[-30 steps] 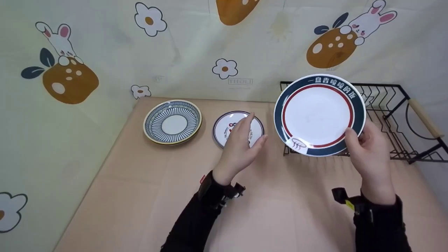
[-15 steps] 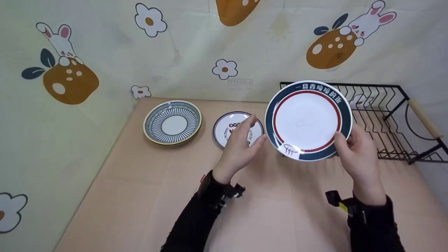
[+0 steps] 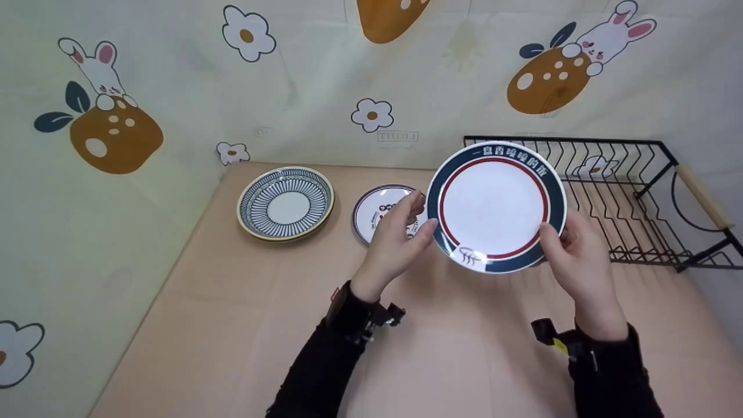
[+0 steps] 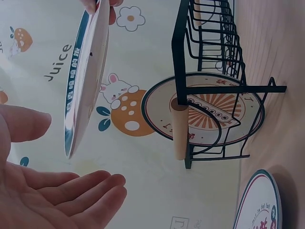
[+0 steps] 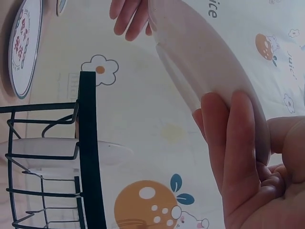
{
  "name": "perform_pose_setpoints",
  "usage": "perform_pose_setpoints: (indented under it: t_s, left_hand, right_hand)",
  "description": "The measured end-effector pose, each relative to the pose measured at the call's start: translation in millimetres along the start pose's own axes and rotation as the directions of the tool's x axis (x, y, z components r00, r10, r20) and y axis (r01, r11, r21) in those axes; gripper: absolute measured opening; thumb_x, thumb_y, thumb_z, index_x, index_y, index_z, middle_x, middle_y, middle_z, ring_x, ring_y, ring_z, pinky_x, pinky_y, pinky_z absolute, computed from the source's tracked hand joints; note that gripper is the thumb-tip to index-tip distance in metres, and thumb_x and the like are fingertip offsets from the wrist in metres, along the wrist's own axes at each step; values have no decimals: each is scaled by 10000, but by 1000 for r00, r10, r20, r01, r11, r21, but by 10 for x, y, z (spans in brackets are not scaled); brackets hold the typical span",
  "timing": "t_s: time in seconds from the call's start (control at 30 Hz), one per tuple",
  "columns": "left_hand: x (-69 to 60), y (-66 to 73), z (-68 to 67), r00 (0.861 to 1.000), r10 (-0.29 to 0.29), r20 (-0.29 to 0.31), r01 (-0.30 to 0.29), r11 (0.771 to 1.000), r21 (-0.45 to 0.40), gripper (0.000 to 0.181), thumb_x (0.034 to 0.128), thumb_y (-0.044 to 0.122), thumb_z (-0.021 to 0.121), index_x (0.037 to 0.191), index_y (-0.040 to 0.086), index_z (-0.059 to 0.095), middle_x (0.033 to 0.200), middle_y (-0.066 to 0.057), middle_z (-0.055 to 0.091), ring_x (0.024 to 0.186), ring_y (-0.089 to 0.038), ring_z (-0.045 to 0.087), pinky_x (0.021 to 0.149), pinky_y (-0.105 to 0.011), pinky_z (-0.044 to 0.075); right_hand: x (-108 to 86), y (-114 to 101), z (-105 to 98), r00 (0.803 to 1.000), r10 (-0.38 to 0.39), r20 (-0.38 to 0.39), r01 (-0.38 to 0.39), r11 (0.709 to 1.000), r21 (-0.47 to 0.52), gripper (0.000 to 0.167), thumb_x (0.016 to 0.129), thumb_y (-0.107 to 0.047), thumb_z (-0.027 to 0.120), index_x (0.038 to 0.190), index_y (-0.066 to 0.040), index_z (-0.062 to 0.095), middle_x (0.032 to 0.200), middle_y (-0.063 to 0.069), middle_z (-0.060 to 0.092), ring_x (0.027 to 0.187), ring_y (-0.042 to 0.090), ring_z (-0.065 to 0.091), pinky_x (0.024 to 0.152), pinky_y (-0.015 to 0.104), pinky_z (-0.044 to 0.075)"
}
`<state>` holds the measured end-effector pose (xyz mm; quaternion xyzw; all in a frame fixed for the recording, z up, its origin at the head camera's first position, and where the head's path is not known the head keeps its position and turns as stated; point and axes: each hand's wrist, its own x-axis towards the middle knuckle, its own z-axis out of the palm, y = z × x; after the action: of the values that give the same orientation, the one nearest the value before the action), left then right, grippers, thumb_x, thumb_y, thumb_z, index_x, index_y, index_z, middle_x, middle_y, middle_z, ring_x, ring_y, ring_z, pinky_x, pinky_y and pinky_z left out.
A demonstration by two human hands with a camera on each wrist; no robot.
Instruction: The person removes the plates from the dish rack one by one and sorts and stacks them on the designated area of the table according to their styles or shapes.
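Observation:
My right hand point(image 3: 583, 270) holds a white plate point(image 3: 493, 203) with a dark blue rim and a red ring, thumb on its face and fingers behind. The plate is in the air, tilted toward the head camera. My left hand point(image 3: 395, 241) is at its left edge. In the left wrist view, the left hand's straight fingers point(image 4: 90, 195) and thumb are spread on both sides of the plate point(image 4: 88, 81), seemingly not touching it. In the right wrist view, the right fingers point(image 5: 238, 133) press the plate's pale underside point(image 5: 205, 47).
A small decorated plate point(image 3: 367, 217) lies behind my left hand. Farther left sits a striped, yellow-rimmed bowl-like dish point(image 3: 289, 208). A black wire rack point(image 3: 627, 232) with wooden handles point(image 3: 702, 194) stands at right; the left wrist view shows a sunburst plate point(image 4: 205, 109) upright in it.
My right hand has carried the blue-rimmed plate left and slightly down, to my left hand. More of the rack shows now. The left hand has hardly moved.

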<state>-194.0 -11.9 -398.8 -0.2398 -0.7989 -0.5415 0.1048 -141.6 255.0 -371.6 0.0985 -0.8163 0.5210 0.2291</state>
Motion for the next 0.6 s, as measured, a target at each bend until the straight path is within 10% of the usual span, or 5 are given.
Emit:
perform_pose_setpoints:
  t_s: [0.6]
  left_hand:
    - [16, 1, 9, 998, -30, -53, 23, 993, -114, 413, 956, 43, 604, 1344, -80, 531, 1011, -164, 696, 883, -208, 693, 811, -312, 572]
  right_hand:
    - [-2, 38, 50, 998, -48, 35, 49, 999, -9, 315, 941, 87, 533, 1250, 121, 579, 879, 245, 695, 621, 54, 667, 507, 172, 530]
